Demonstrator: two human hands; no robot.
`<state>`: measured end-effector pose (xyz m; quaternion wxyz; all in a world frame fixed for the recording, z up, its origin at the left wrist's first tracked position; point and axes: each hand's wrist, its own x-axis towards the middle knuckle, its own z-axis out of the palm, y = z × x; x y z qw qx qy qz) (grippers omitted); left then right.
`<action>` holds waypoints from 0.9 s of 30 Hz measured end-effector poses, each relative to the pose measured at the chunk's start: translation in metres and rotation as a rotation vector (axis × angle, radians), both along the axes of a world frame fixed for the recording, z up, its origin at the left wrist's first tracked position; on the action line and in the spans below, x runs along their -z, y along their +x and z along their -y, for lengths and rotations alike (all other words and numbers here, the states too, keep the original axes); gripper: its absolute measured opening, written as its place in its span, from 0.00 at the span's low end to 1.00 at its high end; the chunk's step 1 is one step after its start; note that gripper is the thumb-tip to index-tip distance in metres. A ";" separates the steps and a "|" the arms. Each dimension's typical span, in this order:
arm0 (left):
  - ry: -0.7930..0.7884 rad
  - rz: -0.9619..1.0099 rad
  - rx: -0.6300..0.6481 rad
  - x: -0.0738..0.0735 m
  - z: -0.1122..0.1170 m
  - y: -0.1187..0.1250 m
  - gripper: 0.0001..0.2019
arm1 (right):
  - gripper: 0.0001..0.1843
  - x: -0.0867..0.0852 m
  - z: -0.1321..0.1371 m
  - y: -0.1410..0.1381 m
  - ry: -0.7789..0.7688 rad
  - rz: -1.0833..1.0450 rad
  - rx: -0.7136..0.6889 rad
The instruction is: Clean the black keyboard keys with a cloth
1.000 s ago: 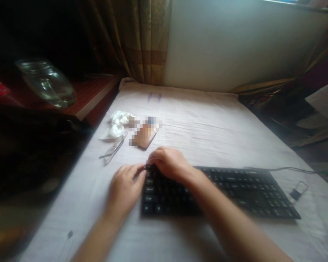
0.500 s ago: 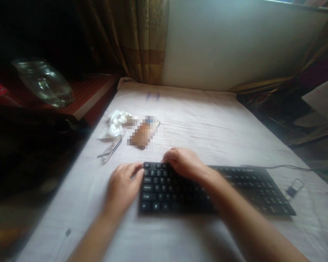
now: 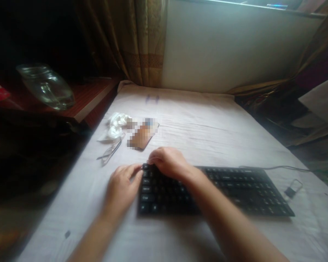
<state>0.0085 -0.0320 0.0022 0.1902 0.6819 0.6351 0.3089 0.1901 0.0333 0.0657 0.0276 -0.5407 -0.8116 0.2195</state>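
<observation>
A black keyboard (image 3: 235,191) lies on the white cloth-covered surface (image 3: 207,134), with its cable running off to the right. My left hand (image 3: 123,189) rests flat beside the keyboard's left edge, fingers stretched out and touching its top left corner. My right hand (image 3: 169,163) sits over the top left keys. Its fingers curl down and press together on the keys, and their tips are hidden.
Beyond my hands lie folded glasses (image 3: 110,151), a crumpled white cloth (image 3: 116,123) and a blurred brown flat object (image 3: 142,136). A black binder clip (image 3: 292,189) sits right of the keyboard. A glass jar (image 3: 46,85) stands on the reddish side table at left. Curtain and wall stand behind.
My right hand slid right along the top key row half a second ago and is now back at the top left corner. My left hand has stayed in place.
</observation>
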 end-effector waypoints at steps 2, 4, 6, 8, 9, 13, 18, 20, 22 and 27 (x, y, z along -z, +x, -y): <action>-0.003 -0.008 -0.002 0.000 0.000 0.000 0.15 | 0.14 0.002 0.002 -0.010 0.021 -0.014 0.002; -0.002 -0.013 -0.006 0.000 -0.001 0.000 0.15 | 0.14 0.004 0.005 -0.007 0.035 -0.012 0.017; 0.006 -0.015 -0.013 0.001 -0.001 0.000 0.15 | 0.14 0.004 0.009 0.007 0.048 -0.005 0.043; 0.016 -0.019 -0.022 0.002 -0.001 0.000 0.16 | 0.14 0.005 0.012 0.027 0.060 0.002 0.079; 0.021 -0.020 -0.027 0.002 -0.001 0.000 0.16 | 0.14 0.006 0.014 0.037 0.062 0.004 0.097; 0.013 -0.016 -0.034 0.002 -0.002 0.000 0.16 | 0.13 0.004 0.020 0.056 0.075 -0.014 0.131; -0.011 -0.013 -0.015 0.000 -0.003 -0.001 0.16 | 0.12 0.002 0.026 0.021 0.198 -0.030 0.065; -0.008 -0.018 -0.012 -0.001 -0.003 -0.001 0.16 | 0.12 0.004 0.028 0.004 0.250 0.017 -0.003; -0.005 -0.022 -0.007 -0.001 -0.002 -0.001 0.16 | 0.11 0.008 0.030 -0.005 0.290 0.063 -0.065; 0.002 -0.024 -0.003 0.000 0.000 0.000 0.15 | 0.11 0.013 0.042 -0.003 0.331 0.107 -0.157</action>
